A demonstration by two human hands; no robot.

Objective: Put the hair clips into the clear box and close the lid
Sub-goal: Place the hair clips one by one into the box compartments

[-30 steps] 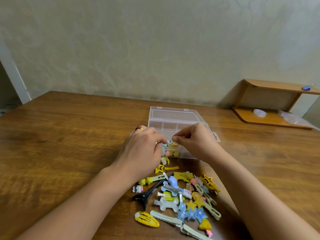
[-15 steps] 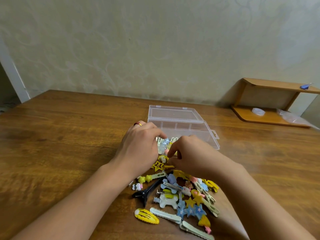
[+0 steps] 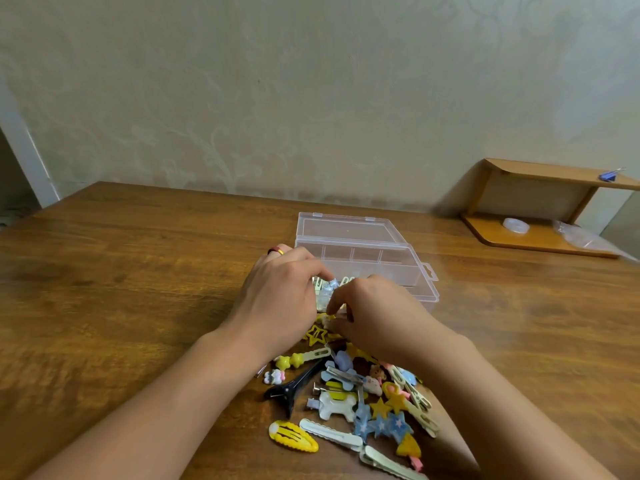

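The right hand reaches down with curled fingers to a small pale clip at the far end of the pile, just short of the box; it appears to pinch it, though the fingertips are partly hidden. Beside it the left hand has its fingers bent over the near-left corner of the clear box, holding a small blue clip there among others already inside.

The step in hand, as I judge it, is loading: one clip is being set in while the next is picked up. The next move calls for lifting the pale clip clear of the yellow star clip touching it and carrying it over the near wall.

Nearer the person than both hands, the remaining hair clips lie heaped on the table, long axes pointing every way; the black clip runs diagonally toward the hands. Beyond the hands, the lid lies open, hinged back, away from the person. Much remains to load.
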